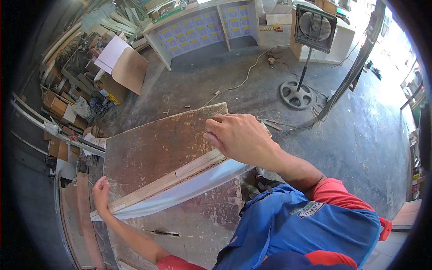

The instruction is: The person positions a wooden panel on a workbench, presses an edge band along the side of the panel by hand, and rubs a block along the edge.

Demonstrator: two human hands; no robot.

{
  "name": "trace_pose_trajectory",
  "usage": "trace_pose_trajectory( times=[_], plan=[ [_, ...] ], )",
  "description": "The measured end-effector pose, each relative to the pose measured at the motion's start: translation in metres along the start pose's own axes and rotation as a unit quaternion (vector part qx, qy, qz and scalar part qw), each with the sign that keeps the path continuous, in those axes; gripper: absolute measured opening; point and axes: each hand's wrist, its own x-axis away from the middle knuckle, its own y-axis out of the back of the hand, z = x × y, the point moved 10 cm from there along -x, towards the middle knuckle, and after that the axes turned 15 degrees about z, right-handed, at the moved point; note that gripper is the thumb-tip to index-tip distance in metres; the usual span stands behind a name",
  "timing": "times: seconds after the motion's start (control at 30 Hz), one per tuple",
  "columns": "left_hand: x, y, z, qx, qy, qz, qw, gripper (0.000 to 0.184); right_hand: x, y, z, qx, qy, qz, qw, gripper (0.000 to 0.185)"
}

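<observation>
A long, narrow piece of pale wood (pixel 164 181) lies slantwise across a worn brown worktable (pixel 148 146). Along its near side runs a smooth white face (pixel 180 191). Over the wood's right end is my right hand (pixel 240 137), back upward and fingers curled in against the thumb. Whatever it may grip is hidden underneath. My left hand (pixel 101 192) is by the wood's left end, with its fingers bent together. I cannot make out anything between those fingers.
A floor fan (pixel 315 27) on a round base stands beyond the table, near a slanting post (pixel 348 81). Cables (pixel 247 74) trail over the floor. A pale cabinet frame (pixel 157 47) stands at the back. Scrap wood (pixel 119 22) and a bent panel (pixel 130 69) fill the left.
</observation>
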Motion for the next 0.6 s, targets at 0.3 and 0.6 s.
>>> trace_pose_trajectory(
  times=[0.3,0.6],
  plan=[
    [0.001,-0.001,-0.001,-0.017,-0.001,0.007,1.000,0.043,0.002,0.002,0.000,-0.016,0.028,-0.039,0.999,0.016],
    [0.004,-0.002,-0.008,-0.013,0.016,0.003,1.000,0.042,0.000,-0.003,-0.001,-0.009,0.008,-0.022,1.000,0.021]
  ],
)
